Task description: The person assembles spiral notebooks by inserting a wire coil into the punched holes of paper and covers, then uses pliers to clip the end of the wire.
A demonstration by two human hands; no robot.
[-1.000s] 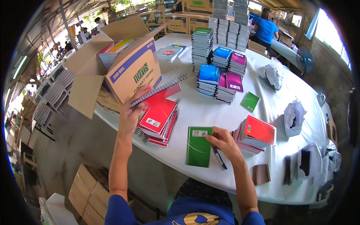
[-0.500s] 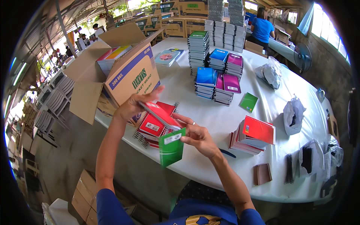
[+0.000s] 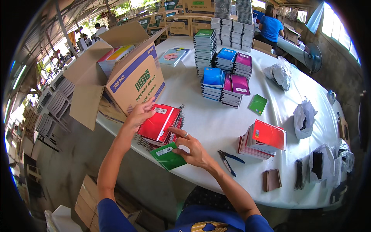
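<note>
My left hand (image 3: 140,116) grips a red notebook (image 3: 154,125) by its left edge, thumb on top. The notebook is just over a stack of red spiral notebooks (image 3: 178,123); whether it touches them I cannot tell. Between thumb and fingers, my right hand (image 3: 193,150) pinches a thin green notebook cover (image 3: 167,157), tilted near the table's front edge. That hand's index finger reaches to the red notebook's white-edged right side. Cutting pliers (image 3: 228,159) with dark handles lie to the right, their handles spread.
An open carton (image 3: 135,83) with notebooks inside stands left. Farther back are stacks of green (image 3: 205,42), blue (image 3: 213,77) and purple notebooks (image 3: 240,84). Right lie red notebooks (image 3: 268,135), a loose green cover (image 3: 257,104), black coils (image 3: 299,174) and plastic bags (image 3: 304,118). A person (image 3: 270,29) sits beyond.
The red notebook has come down and flattened over the red stack. My right hand has moved slightly left and down, turning the green cover flatter. The pliers are now fully uncovered.
</note>
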